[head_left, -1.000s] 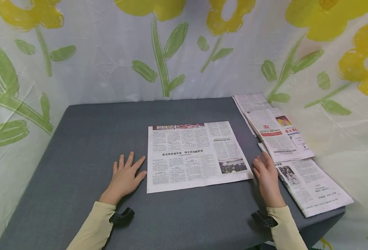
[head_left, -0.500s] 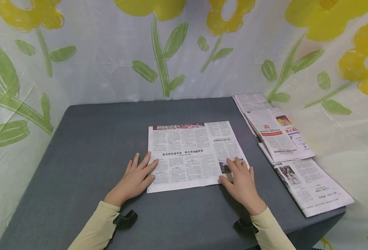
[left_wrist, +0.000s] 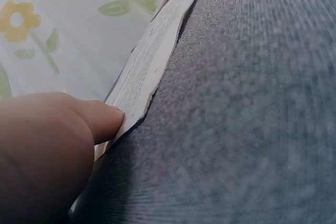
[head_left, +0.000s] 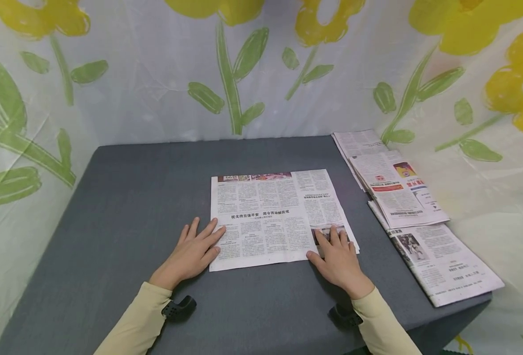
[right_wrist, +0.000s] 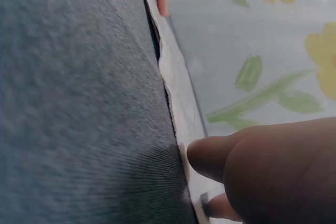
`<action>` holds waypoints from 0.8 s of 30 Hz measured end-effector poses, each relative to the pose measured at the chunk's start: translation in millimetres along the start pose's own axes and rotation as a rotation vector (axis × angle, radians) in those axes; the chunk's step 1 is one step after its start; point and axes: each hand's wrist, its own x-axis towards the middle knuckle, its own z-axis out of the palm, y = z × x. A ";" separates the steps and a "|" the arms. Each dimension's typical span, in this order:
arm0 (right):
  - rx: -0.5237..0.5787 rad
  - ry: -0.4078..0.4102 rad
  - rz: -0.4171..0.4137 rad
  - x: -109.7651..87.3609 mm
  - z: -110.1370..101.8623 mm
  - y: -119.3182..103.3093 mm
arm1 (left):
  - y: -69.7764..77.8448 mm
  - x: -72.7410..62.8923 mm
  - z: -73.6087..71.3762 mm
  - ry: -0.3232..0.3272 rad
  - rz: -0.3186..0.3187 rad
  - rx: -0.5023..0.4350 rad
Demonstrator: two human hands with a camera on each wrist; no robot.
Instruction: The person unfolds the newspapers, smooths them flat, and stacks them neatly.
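A folded newspaper (head_left: 261, 222) lies flat at the middle of the table, its printed side up. My left hand (head_left: 192, 254) rests at its left edge with fingers spread, the fingertips on the paper. On its lower right part lies my right hand (head_left: 338, 261), fingers extended over the small photo and partly hiding it. In the left wrist view the thumb (left_wrist: 107, 121) touches the near margin of the newspaper (left_wrist: 152, 66). The right wrist view has the right thumb (right_wrist: 210, 156) on the newspaper's near edge (right_wrist: 176, 77), which sits slightly off the cloth.
Several more folded newspapers (head_left: 399, 192) lie overlapping along the table's right edge, the nearest one (head_left: 447, 261) close to the front right corner. Dark grey cloth covers the table (head_left: 141, 187). A white curtain (head_left: 146, 74) with yellow flowers hangs behind and at both sides.
My right hand has moved left from beside the newspaper onto its lower right part. My left hand has shifted right, from beside the left edge onto the paper. The newspaper has hardly moved.
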 end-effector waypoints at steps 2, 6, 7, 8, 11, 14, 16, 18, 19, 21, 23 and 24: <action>-0.008 -0.017 0.004 1.5 -2.2 -0.3 | 1.8 0.0 -0.7 -0.002 -0.005 0.008; -0.034 -0.030 -0.005 9.7 -5.5 0.5 | 9.2 -2.2 -4.4 -0.007 -0.021 0.043; -0.043 -0.034 -0.010 13.7 -6.3 0.6 | 11.5 -3.1 -5.3 -0.006 -0.026 0.055; -0.050 -0.036 -0.014 18.4 -7.2 1.1 | 14.1 -4.3 -6.0 -0.003 -0.030 0.071; -0.061 -0.056 -0.018 36.9 -10.1 -0.5 | 21.5 -8.8 -7.0 0.013 -0.049 0.118; -0.066 -0.080 -0.015 57.8 -13.3 -4.2 | 30.2 -14.0 -6.7 0.040 -0.040 0.152; -0.077 -0.097 -0.008 71.8 -15.7 -7.2 | 36.4 -17.1 -5.3 0.062 -0.015 0.170; -0.088 -0.112 -0.002 85.1 -18.6 -11.0 | 42.8 -19.5 -3.4 0.080 0.020 0.180; -0.093 -0.117 0.001 91.7 -20.1 -13.2 | 46.0 -20.5 -2.3 0.088 0.040 0.189; -0.106 -0.133 0.005 104.7 -22.4 -17.9 | 53.2 -21.9 -0.8 0.090 0.080 0.192; -0.112 -0.152 0.005 117.1 -24.0 -22.8 | 61.1 -21.9 0.3 0.076 0.115 0.188; -0.114 -0.162 0.003 122.9 -24.5 -25.1 | 65.2 -21.6 0.6 0.063 0.131 0.183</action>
